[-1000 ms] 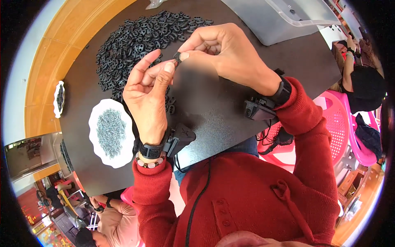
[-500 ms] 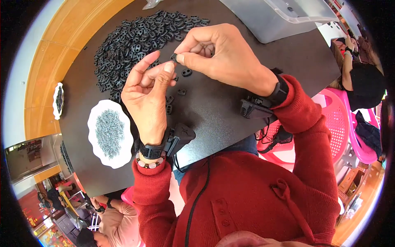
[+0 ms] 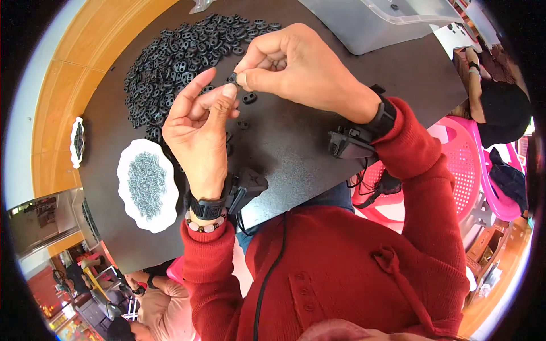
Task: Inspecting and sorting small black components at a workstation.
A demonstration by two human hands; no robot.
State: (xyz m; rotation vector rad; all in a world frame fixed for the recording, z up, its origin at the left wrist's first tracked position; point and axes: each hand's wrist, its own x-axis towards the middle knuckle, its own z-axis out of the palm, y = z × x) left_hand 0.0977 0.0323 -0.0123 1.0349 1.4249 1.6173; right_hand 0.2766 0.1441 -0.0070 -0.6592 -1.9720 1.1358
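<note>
Above the dark table, my right hand [image 3: 310, 71] pinches a small black cord lock piece [image 3: 232, 79] between thumb and forefinger. My left hand [image 3: 196, 133] meets it there, its thumb tip pressed toward the curled fingers just below the piece and its forefinger stretched up. Whatever lies under that thumb is too small to make out. Beyond both hands spreads a big heap of black two-holed cord locks [image 3: 176, 62]. A few loose ones, such as one cord lock [image 3: 249, 98], lie below my fingers. Left of my left wrist, a scalloped white plate [image 3: 129, 196] holds many small metal springs [image 3: 148, 184].
A clear plastic bin [image 3: 369, 34] stands at the far right of the table. At the left edge is a small white dish [image 3: 74, 142] with dark pieces. Pink chairs [image 3: 463, 153] and a person in black [image 3: 503, 113] are to the right; another person [image 3: 165, 307] sits lower left.
The whole view has shifted slightly, so table things sit a little farther left. My hands stay together at the cord lock piece, with the left thumb and right fingertips slightly readjusted.
</note>
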